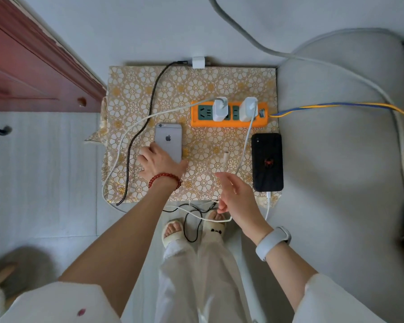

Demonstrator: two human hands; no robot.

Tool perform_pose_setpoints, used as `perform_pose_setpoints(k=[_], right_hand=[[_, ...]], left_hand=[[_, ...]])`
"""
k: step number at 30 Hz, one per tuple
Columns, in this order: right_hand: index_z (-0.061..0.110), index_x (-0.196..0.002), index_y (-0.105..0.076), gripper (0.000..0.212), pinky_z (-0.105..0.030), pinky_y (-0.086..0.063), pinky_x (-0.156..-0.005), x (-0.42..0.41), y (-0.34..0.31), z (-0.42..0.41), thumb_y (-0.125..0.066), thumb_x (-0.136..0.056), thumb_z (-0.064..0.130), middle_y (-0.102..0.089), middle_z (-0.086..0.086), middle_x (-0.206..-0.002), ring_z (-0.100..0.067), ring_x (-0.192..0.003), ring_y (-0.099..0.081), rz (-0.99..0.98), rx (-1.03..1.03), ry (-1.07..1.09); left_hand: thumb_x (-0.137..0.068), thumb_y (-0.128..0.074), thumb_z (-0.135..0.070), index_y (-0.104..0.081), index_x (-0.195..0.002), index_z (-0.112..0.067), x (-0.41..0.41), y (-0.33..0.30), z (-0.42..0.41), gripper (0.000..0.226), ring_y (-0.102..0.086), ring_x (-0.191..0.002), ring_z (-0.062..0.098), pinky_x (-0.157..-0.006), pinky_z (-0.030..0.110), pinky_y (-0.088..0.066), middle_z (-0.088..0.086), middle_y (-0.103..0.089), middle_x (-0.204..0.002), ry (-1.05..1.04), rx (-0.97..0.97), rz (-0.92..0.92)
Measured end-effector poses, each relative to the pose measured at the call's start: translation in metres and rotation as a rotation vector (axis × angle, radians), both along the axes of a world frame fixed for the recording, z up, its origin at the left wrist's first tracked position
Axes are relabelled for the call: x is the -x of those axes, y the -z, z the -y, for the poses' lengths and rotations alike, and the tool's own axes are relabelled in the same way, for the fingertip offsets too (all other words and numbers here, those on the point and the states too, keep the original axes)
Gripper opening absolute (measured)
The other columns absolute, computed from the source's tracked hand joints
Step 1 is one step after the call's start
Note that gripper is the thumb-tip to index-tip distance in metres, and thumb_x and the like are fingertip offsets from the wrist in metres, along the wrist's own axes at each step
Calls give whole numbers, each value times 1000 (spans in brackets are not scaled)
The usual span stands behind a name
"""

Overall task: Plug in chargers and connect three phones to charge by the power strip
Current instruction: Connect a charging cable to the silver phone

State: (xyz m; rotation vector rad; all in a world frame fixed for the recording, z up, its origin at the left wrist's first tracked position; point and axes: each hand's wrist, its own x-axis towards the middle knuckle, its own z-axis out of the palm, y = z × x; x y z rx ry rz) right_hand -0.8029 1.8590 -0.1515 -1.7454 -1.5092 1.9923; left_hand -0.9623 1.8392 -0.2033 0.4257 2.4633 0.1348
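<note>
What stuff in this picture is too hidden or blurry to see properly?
All in the head view:
- Silver phone: its near end and charging port are covered by the left hand.
- Right hand: motion-blurred, so whether it grips the white cable is unclear.
- Third phone: none visible.
- White charger at the table's far edge: what it plugs into is hidden.
- Orange power strip: its switch is too small to read.

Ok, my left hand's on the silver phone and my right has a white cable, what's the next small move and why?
Probably bring the white cable in your right hand to the near end of the silver phone and plug it in. The black phone already has a cable at its near end, two chargers sit in the orange power strip, and your left hand steadies the silver phone.
</note>
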Motion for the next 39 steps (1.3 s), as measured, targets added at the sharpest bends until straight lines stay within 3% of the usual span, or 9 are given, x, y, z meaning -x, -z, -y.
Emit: perform_pose_setpoints(k=[2, 4, 6, 8, 11, 15, 19, 27, 39], right_hand=[[24, -104, -60, 18, -23, -50, -47, 1, -1, 0, -44, -95, 25, -46, 10, -43, -5, -40, -47, 6, 3, -32], [18, -114, -55, 24, -23, -47, -48, 1, -4, 2, -39, -96, 15, -49, 5, -51, -5, -43, -46, -9, 24, -80], [18, -113, -55, 24, -34, -46, -53, 2, -10, 4, -38, -96, 20, -47, 8, -55, -8, -48, -45, 25, -79, -205], [16, -101, -58, 25, -38, -45, -53, 2, -19, 7, -39, -96, 32, -48, 12, -47, -5, -44, -44, 75, -255, -328], [20, -99, -52, 19, -44, -48, -54, 2, -29, 10, -37, -96, 31, -42, 10, -46, -18, -49, -52, 97, -370, -436], [20, -120, -40, 28, -35, -35, -50, 0, -35, 14, -31, -97, 34, -39, 9, -48, -21, -45, -42, 140, -429, -588], [23, -103, -44, 27, -41, -44, -55, 3, -40, 16, -25, -97, 42, -42, 4, -46, -29, -57, -61, 154, -409, -618], [19, -92, -53, 18, -29, -39, -50, 1, -44, 22, -42, -94, 34, -35, 16, -46, -14, -48, -43, 207, -632, -648], [16, -93, -55, 20, -27, -32, -51, 0, -44, 23, -44, -94, 33, -30, 13, -45, -19, -49, -41, 267, -660, -628]], left_hand=[[-66, -69, -38, -30, -127, -1, 7, -7, -1, 81, -28, -124, 35, -97, 50, -36, 20, -28, -133, -22, 35, 106], [-67, -68, -42, -35, -127, 0, 15, -15, 2, 80, -43, -116, 35, -96, 46, -44, 20, -40, -128, -133, 12, 325], [-67, -71, -40, -45, -119, -1, 18, -30, 8, 70, -58, -94, 27, -76, 41, -54, 15, -57, -110, -365, -97, 615], [-66, -74, -38, -52, -105, -6, 17, -42, 16, 55, -58, -78, 19, -58, 31, -50, 7, -61, -89, -555, -139, 796], [-63, -75, -39, -56, -84, -13, 12, -52, 28, 39, -55, -76, 16, -59, 31, -47, 3, -57, -75, -742, -173, 945], [-60, -77, -40, -55, -80, -14, 6, -59, 35, 40, -52, -74, 16, -57, 31, -46, 3, -54, -72, -878, -219, 962], [-61, -76, -40, -54, -77, -16, 2, -66, 36, 36, -53, -74, 16, -58, 32, -47, 3, -55, -72, -888, -255, 929], [-62, -74, -40, -52, -82, -16, -5, -74, 35, 38, -55, -77, 16, -61, 33, -48, 3, -56, -78, -938, -311, 913], [-64, -74, -40, -52, -94, -16, -9, -84, 31, 45, -54, -78, 16, -60, 34, -47, 3, -56, -84, -997, -313, 920]])
